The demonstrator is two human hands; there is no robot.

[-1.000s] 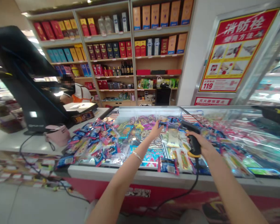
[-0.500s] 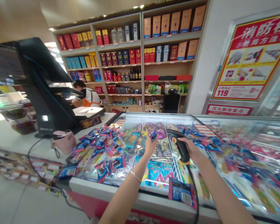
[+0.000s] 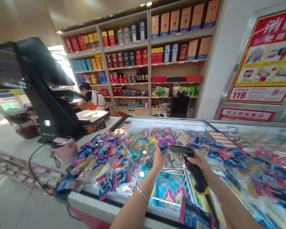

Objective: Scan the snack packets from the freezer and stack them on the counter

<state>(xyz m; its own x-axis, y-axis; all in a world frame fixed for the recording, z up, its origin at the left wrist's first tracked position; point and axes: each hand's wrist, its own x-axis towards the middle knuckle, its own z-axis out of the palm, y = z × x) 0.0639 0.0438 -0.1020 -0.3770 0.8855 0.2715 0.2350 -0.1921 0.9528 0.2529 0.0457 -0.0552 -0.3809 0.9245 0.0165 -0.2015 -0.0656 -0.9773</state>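
Observation:
My left hand [image 3: 159,159], with a bangle on its wrist, is closed on a small blue snack packet [image 3: 164,147] above the glass-topped freezer. My right hand [image 3: 202,163] grips a black barcode scanner [image 3: 197,178] with a yellow band at the handle's base and a cord running down. The scanner's head points left, close beside the packet. Left of my hands lies a heap of blue and pink snack packets [image 3: 109,149] on the glass. Another blue packet [image 3: 195,214] rests near the front edge, below the scanner. Colourful ice-cream bags [image 3: 169,187] show through the glass.
A black register screen [image 3: 50,92] and a pink cup-shaped holder [image 3: 65,149] stand on the counter at left. Behind the counter a person [image 3: 95,100] in an orange apron leans forward. More packets [image 3: 231,156] lie to the right; boxed bottles [image 3: 175,24] fill the back shelves.
The scanner has swung lower and its head now sits nearer the packet in my left hand. Both hands have shifted slightly right and down in the view, which has turned a little left.

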